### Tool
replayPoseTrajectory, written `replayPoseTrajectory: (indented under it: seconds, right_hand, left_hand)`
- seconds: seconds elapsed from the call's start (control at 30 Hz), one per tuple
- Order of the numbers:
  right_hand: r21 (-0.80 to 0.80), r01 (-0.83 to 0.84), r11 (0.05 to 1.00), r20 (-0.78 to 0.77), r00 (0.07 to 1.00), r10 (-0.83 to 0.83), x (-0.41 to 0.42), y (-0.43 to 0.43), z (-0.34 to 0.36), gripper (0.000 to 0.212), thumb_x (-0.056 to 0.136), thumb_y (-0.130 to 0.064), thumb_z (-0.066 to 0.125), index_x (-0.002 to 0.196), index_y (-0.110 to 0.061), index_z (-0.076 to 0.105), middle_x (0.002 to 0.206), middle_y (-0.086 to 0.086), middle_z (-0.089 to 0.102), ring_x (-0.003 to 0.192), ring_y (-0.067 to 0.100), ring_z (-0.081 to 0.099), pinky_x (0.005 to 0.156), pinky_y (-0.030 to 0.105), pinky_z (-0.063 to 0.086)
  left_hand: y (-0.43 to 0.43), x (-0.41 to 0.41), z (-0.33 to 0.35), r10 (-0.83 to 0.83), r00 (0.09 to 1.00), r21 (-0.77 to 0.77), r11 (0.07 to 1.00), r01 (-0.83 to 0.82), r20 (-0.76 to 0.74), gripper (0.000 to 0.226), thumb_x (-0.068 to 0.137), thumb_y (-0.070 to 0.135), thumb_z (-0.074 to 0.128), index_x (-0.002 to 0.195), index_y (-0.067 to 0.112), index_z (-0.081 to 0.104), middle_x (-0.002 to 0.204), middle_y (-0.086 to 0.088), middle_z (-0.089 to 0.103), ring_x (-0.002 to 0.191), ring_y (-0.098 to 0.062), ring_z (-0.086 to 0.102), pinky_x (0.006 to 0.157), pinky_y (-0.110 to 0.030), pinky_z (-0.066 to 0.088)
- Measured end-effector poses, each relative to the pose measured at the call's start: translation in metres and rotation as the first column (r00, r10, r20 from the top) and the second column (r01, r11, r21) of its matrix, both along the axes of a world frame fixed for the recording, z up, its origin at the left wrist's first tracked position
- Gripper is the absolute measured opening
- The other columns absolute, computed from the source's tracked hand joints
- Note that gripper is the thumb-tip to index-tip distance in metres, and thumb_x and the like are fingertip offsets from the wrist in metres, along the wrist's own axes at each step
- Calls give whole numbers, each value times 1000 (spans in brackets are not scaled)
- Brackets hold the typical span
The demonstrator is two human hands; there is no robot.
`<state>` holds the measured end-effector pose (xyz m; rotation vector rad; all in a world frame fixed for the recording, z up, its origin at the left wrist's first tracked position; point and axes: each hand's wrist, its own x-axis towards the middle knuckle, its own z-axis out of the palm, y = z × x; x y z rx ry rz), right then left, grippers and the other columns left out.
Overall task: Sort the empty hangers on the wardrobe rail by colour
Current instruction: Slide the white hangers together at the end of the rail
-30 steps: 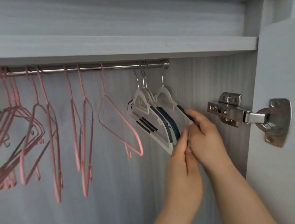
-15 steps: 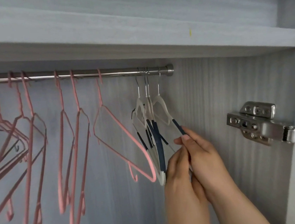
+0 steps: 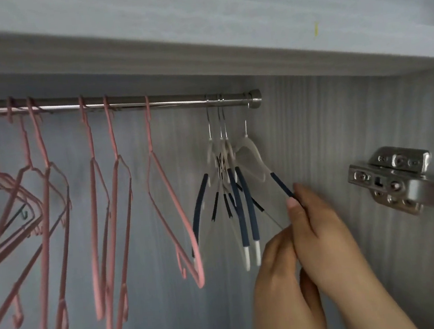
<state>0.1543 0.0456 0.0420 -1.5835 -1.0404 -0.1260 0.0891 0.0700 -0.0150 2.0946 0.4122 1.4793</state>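
The white hangers with navy sleeves hang bunched at the right end of the rail, just inside its end cap, their arms crossing in a tangle (hard to count, four hooks I think). The last white hanger, at the 3 o'clock side of the bunch, swings out toward me because my right hand pinches the lower end of its navy sleeve between thumb and fingertips. My left hand sits just beside and below it at 7 o'clock, fingertips up by that hanger's thin lower bar; the right hand covers them, so I cannot tell whether they grip it. Out at 9 o'clock from the whites, after a gap, the pink hangers fill the rail, loosely spaced and then crowded at the far left. I judge the sort nearly done: whites together, pinks together. What seems left is straightening the white bunch, and a thin dark hanger that shows among the far pinks. At 12 o'clock runs the shelf; at 3 o'clock, the door hinge.
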Motion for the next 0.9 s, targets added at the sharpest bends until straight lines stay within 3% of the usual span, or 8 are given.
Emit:
replayPoseTrajectory:
  seconds: [0.13, 0.2, 0.27, 0.37, 0.43, 0.53, 0.77, 0.9]
  right_hand:
    - [227, -55, 972, 295, 956, -15, -26, -13, 23, 39, 89, -28, 39, 126, -22, 53, 126, -11, 53, 119, -1, 45, 95, 5, 31]
    - [221, -153, 963, 244, 965, 98, -34, -10, 32, 35, 90, -24, 44, 124, -23, 54, 122, -8, 59, 110, -5, 51, 89, -1, 34]
    - [65, -189, 980, 187, 967, 174, -39, 0, 37, 40, 93, -20, 44, 133, -22, 43, 129, -3, 55, 111, -1, 51, 81, -3, 33]
    - [-92, -292, 952, 22, 955, 296, -44, 19, 30, 44, 97, -17, 37, 140, -23, 27, 108, -16, 45, 88, -7, 43, 63, -10, 30]
    - [-68, -352, 933, -136, 930, 341, -46, 30, 23, 42, 97, -16, 35, 138, -22, 29, 87, -25, 38, 73, -11, 40, 60, -4, 34]
    - [-8, -422, 906, -345, 852, 394, -44, 39, 13, 44, 96, -20, 40, 139, -19, 31, 94, -19, 50, 81, -8, 46, 70, 5, 35]
    - [40, -526, 850, -467, 742, 481, -48, 48, 12, 44, 89, -27, 52, 131, -18, 43, 99, -4, 65, 84, 1, 61, 70, 12, 47]
    - [115, -505, 855, -378, 774, 508, -49, 49, 13, 19, 88, -11, 43, 83, -14, 60, 58, -5, 59, 54, 7, 54, 53, 15, 45]
  left_hand:
    - [6, -34, 8, -98, 990, -108, 990, 87, -106, 16, 59, 56, 72, 72, 49, 64, 66, 33, 63, 88, -4, 63, 64, -2, 46]
    - [-1, -54, 14, -36, 993, -41, 999, 31, -112, 13, 64, 63, 55, 64, 51, 59, 56, 34, 58, 62, 7, 58, 57, -2, 44]
    - [-7, -71, 19, 114, 992, 93, 989, -118, 44, 22, 76, 68, 39, 90, 59, 53, 81, 37, 56, 55, 7, 53, 55, 2, 40]
    - [-5, -69, 15, 271, 955, 214, 932, -292, 123, 44, 79, 36, 43, 122, 44, 41, 115, 34, 43, 69, 6, 54, 63, 6, 37]
    - [3, -67, 20, 279, 958, 209, 935, -288, 72, 47, 77, 31, 39, 124, 33, 43, 117, 23, 49, 78, 3, 56, 67, 7, 36]
    - [9, -64, 18, 297, 955, 188, 938, -290, -9, 47, 77, 28, 36, 124, 27, 44, 113, 7, 62, 75, 1, 61, 67, -5, 46]
    - [15, -62, 20, 377, 924, 222, 909, -354, -70, 57, 74, 27, 34, 131, 27, 35, 127, 9, 38, 78, 0, 67, 66, -10, 48]
    - [21, -65, 23, 389, 914, 218, 908, -359, -113, 63, 74, 25, 34, 136, 31, 27, 128, 6, 44, 75, -2, 68, 69, -9, 46]
